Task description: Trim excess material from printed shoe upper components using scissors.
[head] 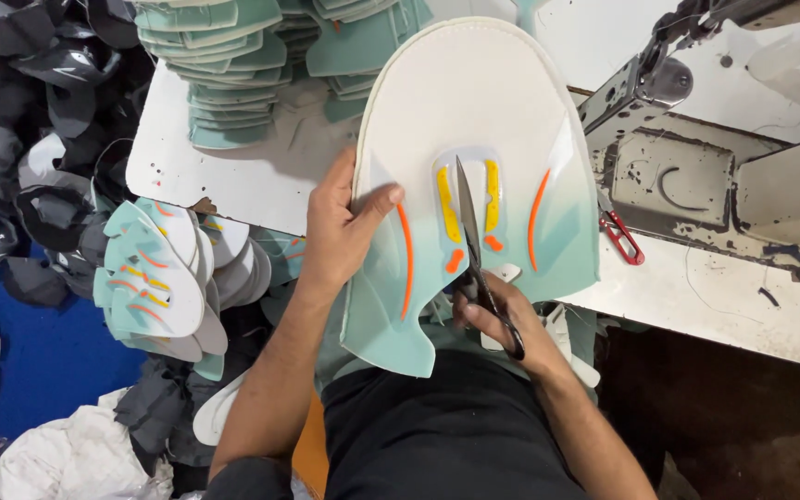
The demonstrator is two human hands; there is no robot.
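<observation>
The left hand (340, 231) pinches the left edge of the white-and-teal shoe upper (474, 120), held over the lap at the worktop (696, 287) edge — its long axis runs away from the body. The right hand (497, 319), nearer, grips black scissors (476, 255), blades lying along that axis between the yellow strips.

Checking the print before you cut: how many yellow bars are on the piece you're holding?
2: left yellow bar and right yellow bar, flanking the scissor blade at the piece's centre.

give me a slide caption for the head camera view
Left hand steadies a white and mint shoe upper panel while the right hand runs black scissors between its yellow strips, beside a sewing machine.
</observation>
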